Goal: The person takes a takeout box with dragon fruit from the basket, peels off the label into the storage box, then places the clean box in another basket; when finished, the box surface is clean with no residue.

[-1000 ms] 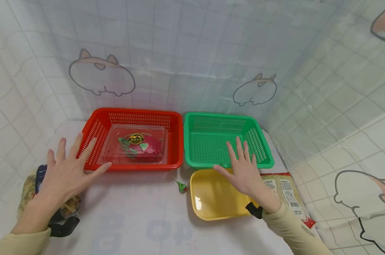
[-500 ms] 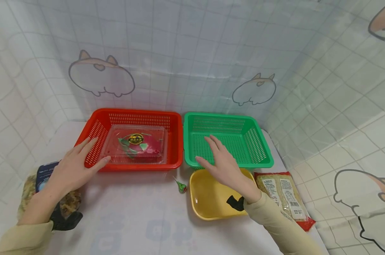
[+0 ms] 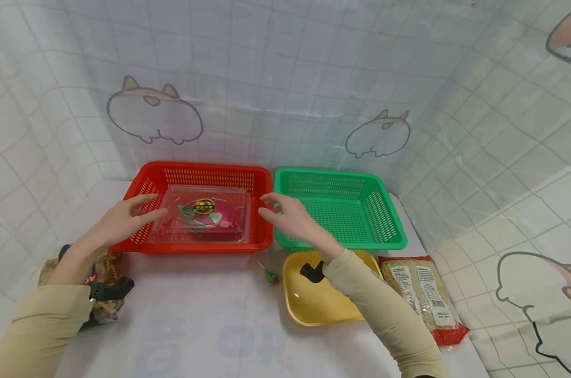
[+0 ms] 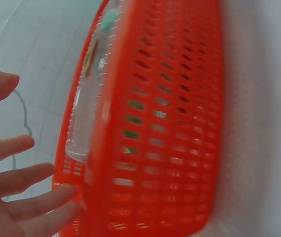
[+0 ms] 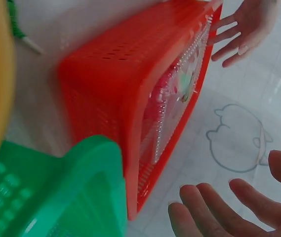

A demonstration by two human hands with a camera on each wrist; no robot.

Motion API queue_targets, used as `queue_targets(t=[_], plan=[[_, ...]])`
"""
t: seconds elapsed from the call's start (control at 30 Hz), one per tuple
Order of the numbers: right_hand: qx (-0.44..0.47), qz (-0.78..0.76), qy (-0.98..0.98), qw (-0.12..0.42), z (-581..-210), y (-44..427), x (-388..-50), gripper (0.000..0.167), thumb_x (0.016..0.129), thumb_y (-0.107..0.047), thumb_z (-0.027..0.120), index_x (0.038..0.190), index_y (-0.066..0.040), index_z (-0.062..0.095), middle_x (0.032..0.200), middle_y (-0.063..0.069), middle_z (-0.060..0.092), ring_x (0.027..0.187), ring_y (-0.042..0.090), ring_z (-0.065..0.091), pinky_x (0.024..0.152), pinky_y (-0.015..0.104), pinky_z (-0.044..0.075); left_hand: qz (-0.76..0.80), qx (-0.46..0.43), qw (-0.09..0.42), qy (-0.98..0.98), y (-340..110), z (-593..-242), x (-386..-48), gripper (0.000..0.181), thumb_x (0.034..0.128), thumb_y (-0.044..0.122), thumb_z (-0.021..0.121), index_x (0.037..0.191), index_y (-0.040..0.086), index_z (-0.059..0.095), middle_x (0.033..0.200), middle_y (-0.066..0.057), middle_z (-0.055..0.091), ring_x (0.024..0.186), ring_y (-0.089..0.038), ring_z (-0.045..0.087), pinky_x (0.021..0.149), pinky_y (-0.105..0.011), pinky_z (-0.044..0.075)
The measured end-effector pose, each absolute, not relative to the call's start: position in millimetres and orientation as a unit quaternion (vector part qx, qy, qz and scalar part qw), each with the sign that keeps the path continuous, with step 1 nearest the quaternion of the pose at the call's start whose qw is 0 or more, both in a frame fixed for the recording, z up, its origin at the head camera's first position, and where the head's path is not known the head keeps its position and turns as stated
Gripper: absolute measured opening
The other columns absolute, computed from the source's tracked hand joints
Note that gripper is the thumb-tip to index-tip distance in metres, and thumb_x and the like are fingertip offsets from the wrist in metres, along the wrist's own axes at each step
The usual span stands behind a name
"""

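In the head view a clear plastic box (image 3: 205, 212) with a pink and green item and a round label lies in the red basket (image 3: 197, 248). The left hand (image 3: 120, 220) is over that basket's left side, its fingers extended toward the box. Near the gap between the two baskets, the right hand (image 3: 292, 218) points its relaxed fingers at the box from the right. Both hands hold nothing. The left wrist view shows spread left fingers (image 4: 36, 177) beside the red basket wall (image 4: 165, 123). In the right wrist view the right hand (image 5: 229, 212) has its fingers apart.
A green basket (image 3: 339, 245) stands right of the red one. In front of it are a yellow tray (image 3: 313, 307) and a small green wrapped item (image 3: 270, 276). Bags lie at the right (image 3: 427, 294) and under the left forearm (image 3: 107, 268).
The right hand has moved left from over the green basket and yellow tray to the red basket's right edge. The left hand has moved slightly inward, and its fingers are less spread.
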State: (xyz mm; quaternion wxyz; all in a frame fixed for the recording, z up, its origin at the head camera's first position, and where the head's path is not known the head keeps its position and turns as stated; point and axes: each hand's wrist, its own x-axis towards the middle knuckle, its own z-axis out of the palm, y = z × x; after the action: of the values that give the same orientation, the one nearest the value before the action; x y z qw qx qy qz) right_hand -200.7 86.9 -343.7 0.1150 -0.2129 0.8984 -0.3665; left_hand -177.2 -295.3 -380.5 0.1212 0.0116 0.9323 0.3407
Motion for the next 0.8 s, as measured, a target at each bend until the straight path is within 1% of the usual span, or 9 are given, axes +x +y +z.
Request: queue_targets(t=[0.2, 0.33, 0.47, 0.63, 0.73, 0.8], plan=[[-0.187, -0.379, 0.895, 0.146, -344.0, 61.6, -224.2, 0.043, 0.102, -0.034, 0.055, 0.14, -0.014, 0.054, 0.135, 0.006, 0.058, 0.115, 0.023, 0.059, 0.088, 0.038, 0.054, 0.362, 0.017, 0.148, 0.92, -299.8, -375.1, -197.1, 0.089, 0.0975, 0.058, 0.051, 0.158, 0.001, 0.018, 0.158, -0.036, 0.016, 0.138, -0.057, 0.024, 0.103, -0.073, 0.032], [-0.163, -0.383, 0.893, 0.169, -348.3, 44.8, -241.4, 0.047, 0.101, -0.035, 0.057, 0.143, -0.014, 0.051, 0.139, 0.008, 0.055, 0.121, 0.023, 0.054, 0.094, 0.041, 0.052, 0.375, 0.022, 0.161, 0.913, -302.6, -376.0, -207.2, 0.089, 0.097, 0.054, 0.056, 0.158, 0.002, 0.018, 0.16, -0.034, 0.011, 0.141, -0.057, 0.018, 0.105, -0.074, 0.027], [-0.138, -0.395, 0.887, 0.197, -352.6, 30.3, -256.1, 0.055, 0.1, -0.037, 0.058, 0.148, -0.013, 0.044, 0.148, 0.01, 0.048, 0.13, 0.026, 0.049, 0.103, 0.045, 0.048, 0.415, 0.025, 0.179, 0.892, -308.0, -381.5, -218.3, 0.091, 0.0966, 0.049, 0.06, 0.16, 0.005, 0.013, 0.161, -0.033, 0.01, 0.143, -0.056, 0.016, 0.106, -0.071, 0.03], [-0.102, -0.422, 0.869, 0.237, -360.2, 19.6, -268.9, 0.069, 0.1, -0.038, 0.058, 0.157, -0.011, 0.028, 0.161, 0.007, 0.031, 0.144, 0.028, 0.035, 0.114, 0.05, 0.036, 0.471, 0.022, 0.222, 0.853, -315.8, -392.5, -230.1, 0.098, 0.096, 0.045, 0.063, 0.161, 0.009, -0.001, 0.161, -0.033, 0.004, 0.142, -0.055, 0.02, 0.107, -0.066, 0.036], [-0.076, -0.457, 0.847, 0.261, -367.5, 16.9, -275.9, 0.077, 0.099, -0.038, 0.059, 0.16, -0.013, 0.018, 0.165, 0.006, 0.022, 0.146, 0.03, 0.03, 0.116, 0.053, 0.033, 0.502, 0.016, 0.252, 0.827, -320.3, -398.6, -235.3, 0.1, 0.0968, 0.041, 0.063, 0.16, 0.011, -0.008, 0.161, -0.034, 0.002, 0.141, -0.055, 0.02, 0.106, -0.065, 0.038], [-0.061, -0.48, 0.832, 0.272, -373.6, 16.0, -281.0, 0.081, 0.099, -0.038, 0.06, 0.161, -0.014, 0.014, 0.166, 0.006, 0.018, 0.146, 0.031, 0.03, 0.115, 0.054, 0.033, 0.518, 0.015, 0.269, 0.812, -323.0, -402.3, -237.5, 0.099, 0.0976, 0.038, 0.062, 0.16, 0.012, -0.01, 0.161, -0.034, 0.003, 0.141, -0.055, 0.02, 0.104, -0.064, 0.04]])
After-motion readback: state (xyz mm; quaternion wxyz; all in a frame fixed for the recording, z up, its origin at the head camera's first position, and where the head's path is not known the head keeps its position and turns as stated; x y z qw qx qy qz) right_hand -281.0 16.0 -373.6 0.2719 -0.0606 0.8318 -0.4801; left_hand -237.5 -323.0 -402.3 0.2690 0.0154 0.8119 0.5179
